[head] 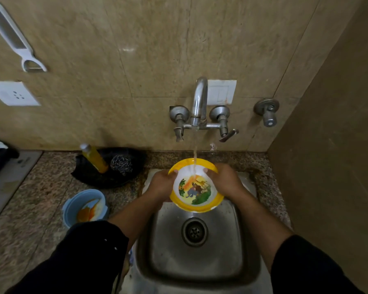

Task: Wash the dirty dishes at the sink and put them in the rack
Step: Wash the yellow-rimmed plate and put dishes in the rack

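A yellow-rimmed bowl (194,190) with a cartoon picture inside is held over the steel sink (197,259), tilted toward me. My left hand (163,184) grips its left rim and my right hand (223,181) grips its right rim. Water streams from the wall tap (199,107) into the bowl's upper inside. On the counter to the left stands a blue bowl (84,205) smeared with orange residue.
A black tray (87,175) behind the blue bowl holds a yellow soap bottle (95,158) and a steel scrubber (121,165). A speckled granite counter (40,209) surrounds the sink. A side wall rises close on the right. No rack is in view.
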